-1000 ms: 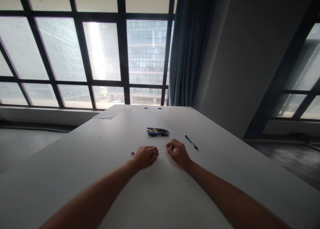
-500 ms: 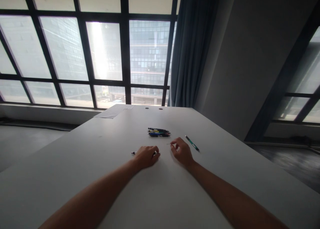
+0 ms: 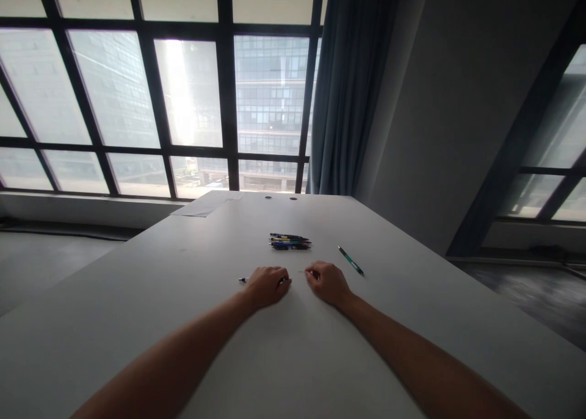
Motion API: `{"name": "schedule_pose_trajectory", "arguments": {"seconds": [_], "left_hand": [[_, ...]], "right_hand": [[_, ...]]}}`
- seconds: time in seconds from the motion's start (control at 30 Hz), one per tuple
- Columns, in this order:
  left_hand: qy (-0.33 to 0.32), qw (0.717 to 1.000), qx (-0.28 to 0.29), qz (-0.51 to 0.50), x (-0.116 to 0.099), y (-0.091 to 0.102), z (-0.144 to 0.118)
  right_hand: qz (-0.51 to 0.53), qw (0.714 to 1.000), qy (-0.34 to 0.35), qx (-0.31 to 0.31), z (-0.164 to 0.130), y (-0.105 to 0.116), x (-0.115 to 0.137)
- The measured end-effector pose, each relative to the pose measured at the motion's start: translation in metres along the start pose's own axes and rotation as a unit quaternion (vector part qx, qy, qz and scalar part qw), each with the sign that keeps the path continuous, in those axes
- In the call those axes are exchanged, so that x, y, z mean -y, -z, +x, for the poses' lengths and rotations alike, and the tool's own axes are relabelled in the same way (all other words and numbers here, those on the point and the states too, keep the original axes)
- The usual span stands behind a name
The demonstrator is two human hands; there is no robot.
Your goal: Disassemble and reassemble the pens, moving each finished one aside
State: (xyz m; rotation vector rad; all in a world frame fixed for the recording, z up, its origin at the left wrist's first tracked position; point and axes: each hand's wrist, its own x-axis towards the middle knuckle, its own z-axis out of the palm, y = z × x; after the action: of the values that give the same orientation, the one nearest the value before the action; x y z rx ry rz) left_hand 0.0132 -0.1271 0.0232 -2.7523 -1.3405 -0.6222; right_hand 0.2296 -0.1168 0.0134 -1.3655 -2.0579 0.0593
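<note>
Head view: the left hand (image 3: 267,285) is curled closed over a pen (image 3: 244,279) lying on the desk (image 3: 183,285), just nearer than the pen pile (image 3: 289,242). The right hand (image 3: 326,281), beside it, pinches a thin refill (image 3: 303,271); a green pen (image 3: 350,260) lies right of the pile

Office: large white table (image 3: 137,297), pens (image 3: 289,241), gridded windows (image 3: 183,96) facing high-rise blocks.
</note>
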Motion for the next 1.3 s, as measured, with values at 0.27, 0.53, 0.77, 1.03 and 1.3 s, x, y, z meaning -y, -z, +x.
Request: {"name": "schedule_pose_trajectory", "arguments": {"seconds": [0.27,0.53,0.77,1.03,1.3], "left_hand": [[0.003,1.0,0.011,0.0,-0.002,0.003,0.0],[-0.005,1.0,0.008,-0.001,-0.002,0.004,0.0],[-0.008,1.0,0.004,0.006,0.0,0.0,0.0],[-0.011,1.0,-0.003,0.012,0.001,-0.003,0.001],[-0.017,1.0,-0.001,0.003,0.002,-0.002,0.0]], "right_hand": [[0.006,0.999,0.021,0.041,0.002,0.001,-0.002],[0.047,0.991,0.125,0.032,-0.001,0.002,0.004],[0.004,0.981,0.157,0.115,-0.002,0.005,0.007],[-0.017,0.96,0.145,0.239,-0.004,0.006,0.017],[0.01,0.973,0.152,0.175,-0.008,0.01,0.022]]}}
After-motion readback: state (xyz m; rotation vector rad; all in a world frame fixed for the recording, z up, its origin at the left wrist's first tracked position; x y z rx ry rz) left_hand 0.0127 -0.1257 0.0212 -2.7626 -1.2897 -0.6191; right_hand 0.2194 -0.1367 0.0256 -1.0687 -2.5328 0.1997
